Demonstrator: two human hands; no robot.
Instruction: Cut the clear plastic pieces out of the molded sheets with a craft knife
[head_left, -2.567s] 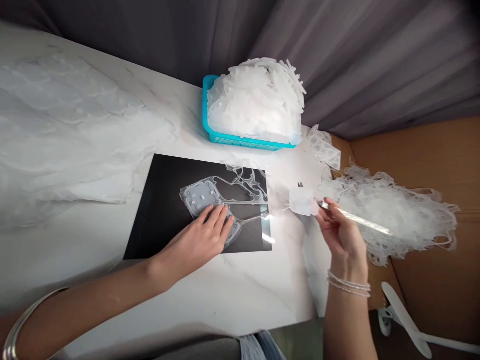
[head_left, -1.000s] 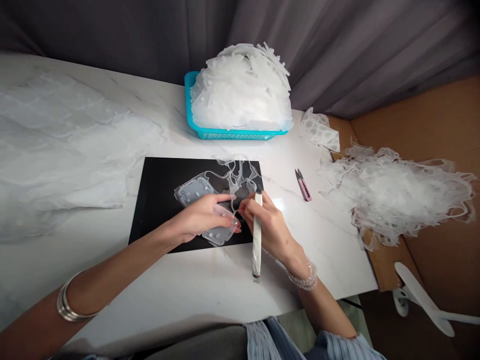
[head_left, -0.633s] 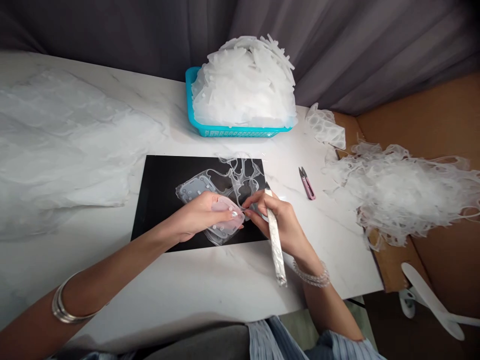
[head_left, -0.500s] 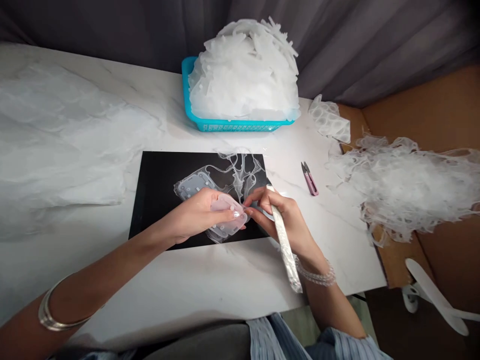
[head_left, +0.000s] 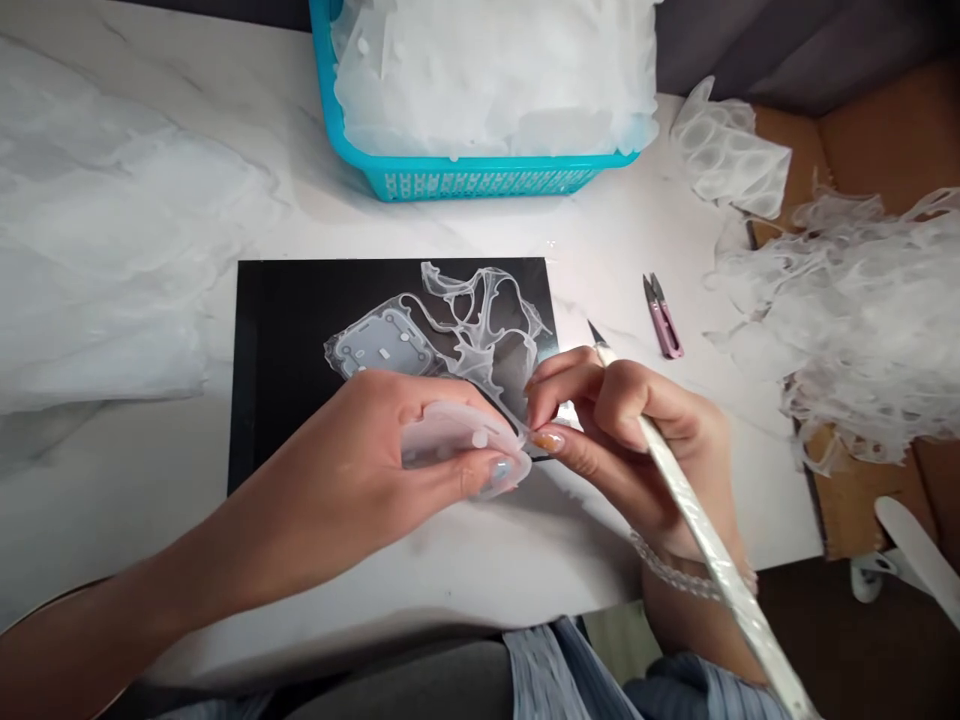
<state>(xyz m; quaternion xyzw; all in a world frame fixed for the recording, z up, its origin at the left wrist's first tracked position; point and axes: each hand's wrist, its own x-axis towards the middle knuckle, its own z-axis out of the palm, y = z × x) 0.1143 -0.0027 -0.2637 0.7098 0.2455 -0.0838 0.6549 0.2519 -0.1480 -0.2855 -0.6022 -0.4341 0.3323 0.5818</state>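
Observation:
My left hand (head_left: 375, 450) is closed on a translucent, rubbery moulded pad (head_left: 450, 430) with small raised bumps, bent between thumb and fingers. My right hand (head_left: 637, 430) pinches thin clear scrap film at the pad's right edge with thumb and index finger. Held in the same hand is a craft knife (head_left: 694, 500), its handle wrapped in white and its dark blade tip pointing up and away. A web of clear trimming scrap (head_left: 480, 320) spreads beyond the hands. Joined to it is a second moulded pad (head_left: 382, 345), lying flat on the black mat (head_left: 281, 330).
A blue basket (head_left: 480, 180) heaped with translucent pieces stands at the back. Pink-handled thread snips (head_left: 664, 318) lie to the right. Farther right, clear scrap (head_left: 862, 310) piles up by a cardboard box (head_left: 855, 520). Translucent sheets (head_left: 112, 240) cover the left of the table.
The view has moved closer and lower. My right hand has turned, and the knife's dark blade now shows above it. Both hands still hold at the pad's edge.

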